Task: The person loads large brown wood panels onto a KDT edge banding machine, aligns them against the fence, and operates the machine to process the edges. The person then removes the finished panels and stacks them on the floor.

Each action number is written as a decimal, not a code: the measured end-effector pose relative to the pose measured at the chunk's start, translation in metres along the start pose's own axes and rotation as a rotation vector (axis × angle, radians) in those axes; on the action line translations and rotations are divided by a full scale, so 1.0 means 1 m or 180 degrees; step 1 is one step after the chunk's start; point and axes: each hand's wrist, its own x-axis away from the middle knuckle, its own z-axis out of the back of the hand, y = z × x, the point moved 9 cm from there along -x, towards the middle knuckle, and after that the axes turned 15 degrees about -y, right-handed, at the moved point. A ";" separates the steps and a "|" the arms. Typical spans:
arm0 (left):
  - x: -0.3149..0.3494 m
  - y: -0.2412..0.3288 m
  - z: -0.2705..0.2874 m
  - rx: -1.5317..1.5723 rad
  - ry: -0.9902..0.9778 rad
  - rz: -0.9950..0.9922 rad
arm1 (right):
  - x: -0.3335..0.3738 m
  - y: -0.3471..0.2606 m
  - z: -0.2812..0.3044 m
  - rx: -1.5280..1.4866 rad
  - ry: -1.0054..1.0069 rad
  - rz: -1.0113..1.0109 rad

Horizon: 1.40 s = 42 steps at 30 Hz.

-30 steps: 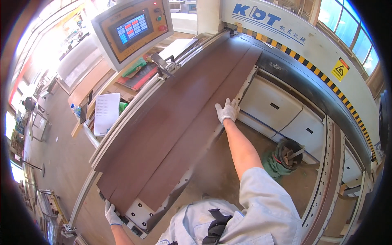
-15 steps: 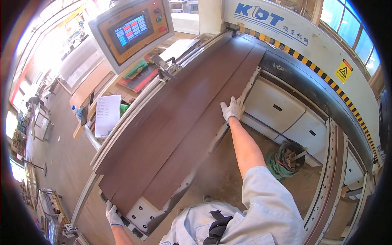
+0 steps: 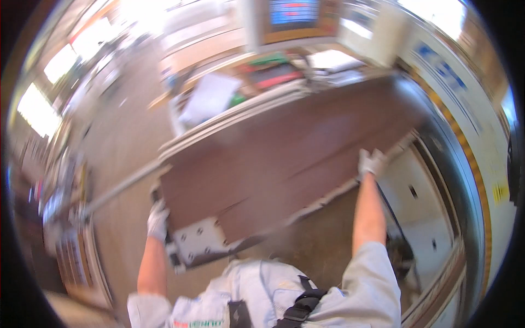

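A wide brown board (image 3: 262,153) and a narrower brown board (image 3: 306,191) lie side by side on a long machine support, its pale end plate (image 3: 199,240) showing at the near left. My left hand (image 3: 157,221), in a white glove, is at the left end of the wide board. Motion smears its fingers, and I cannot tell whether they grip the edge. My gloved right hand (image 3: 372,163) rests at the near edge of the narrow board toward its far right end, fingers stretched out and apart.
A long pale fence (image 3: 229,120) runs behind the boards. Beyond it are a white paper sheet (image 3: 210,98), red and green items, and a control screen (image 3: 294,12). The white machine body with a yellow-black striped edge (image 3: 465,147) stands at the right.
My view has swung left and blurred. The boards look more crosswise now. My left hand has come up along the board's end, and my right hand remains at the near edge.
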 end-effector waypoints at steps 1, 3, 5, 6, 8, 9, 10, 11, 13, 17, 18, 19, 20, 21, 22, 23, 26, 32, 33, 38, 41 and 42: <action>-0.003 0.010 -0.002 -0.0525 0.0002 -0.0130 | -0.002 0.009 0.001 -0.0080 0.0329 0.0179; -0.008 0.022 -0.007 -0.0950 0.0094 -0.0201 | -0.023 0.035 -0.003 0.0162 0.0294 0.0172; 0.013 0.014 0.008 -0.0795 0.0380 0.0033 | -0.016 0.019 -0.021 -0.0122 0.0068 0.0180; 0.016 0.009 0.009 -0.0677 0.0351 0.0092 | -0.018 0.019 -0.024 -0.0119 0.0054 0.0214; 0.013 0.024 -0.005 -0.0409 0.0398 -0.0010 | -0.025 0.052 -0.021 -0.0559 0.0336 0.0043; 0.024 0.020 0.004 -0.0509 0.0670 0.0089 | -0.011 0.036 -0.031 -0.0497 0.0248 -0.0122; 0.024 0.002 0.015 -0.0428 0.0597 0.0052 | 0.003 0.021 -0.039 -0.0454 0.0183 -0.0274; 0.030 0.007 0.013 -0.0534 0.0605 0.0131 | 0.022 0.006 -0.038 -0.0421 0.0221 -0.0437; 0.032 0.019 0.009 -0.0729 0.0694 0.0179 | 0.056 -0.034 -0.031 -0.0359 0.0309 -0.0488; 0.011 -0.008 0.027 0.0372 0.0431 0.0037 | 0.123 -0.157 -0.051 -0.0885 0.0336 0.0892; 0.012 -0.022 0.032 0.1443 0.0274 0.0257 | 0.162 -0.202 -0.050 -0.1019 0.0208 0.1114; 0.007 -0.057 0.068 0.1190 0.0819 0.0174 | 0.197 -0.251 -0.058 -0.1180 0.0061 0.1378; 0.002 -0.063 0.102 0.1214 0.1158 -0.0017 | 0.217 -0.286 -0.067 -0.1126 -0.0095 0.1701; -0.002 -0.070 0.142 0.1234 0.1498 -0.0205 | 0.237 -0.320 -0.079 -0.1068 -0.0253 0.2021; -0.006 -0.081 0.179 0.1264 0.1805 -0.0360 | 0.258 -0.349 -0.087 -0.0964 -0.0407 0.2315; -0.010 -0.116 0.254 0.0787 0.1917 -0.0603 | 0.287 -0.396 -0.104 -0.0796 -0.0533 0.2586; -0.031 -0.109 0.379 0.1722 0.2162 -0.0363 | 0.332 -0.477 -0.137 -0.0412 -0.0752 0.3001; -0.079 -0.168 0.567 0.3996 0.2100 -0.1055 | 0.393 -0.611 -0.206 0.0625 -0.0380 0.4371; -0.085 -0.167 0.570 0.3786 0.2557 -0.1118 | 0.394 -0.612 -0.207 0.0553 -0.0350 0.4393; -0.083 -0.160 0.564 0.3841 0.2777 -0.0753 | 0.397 -0.613 -0.206 0.0235 -0.0186 0.4504; -0.088 -0.153 0.561 0.3535 0.2693 -0.0874 | 0.401 -0.620 -0.208 0.0264 -0.0268 0.4446; -0.085 -0.156 0.557 0.3493 0.2637 -0.0923 | 0.399 -0.621 -0.211 0.0301 -0.0391 0.4340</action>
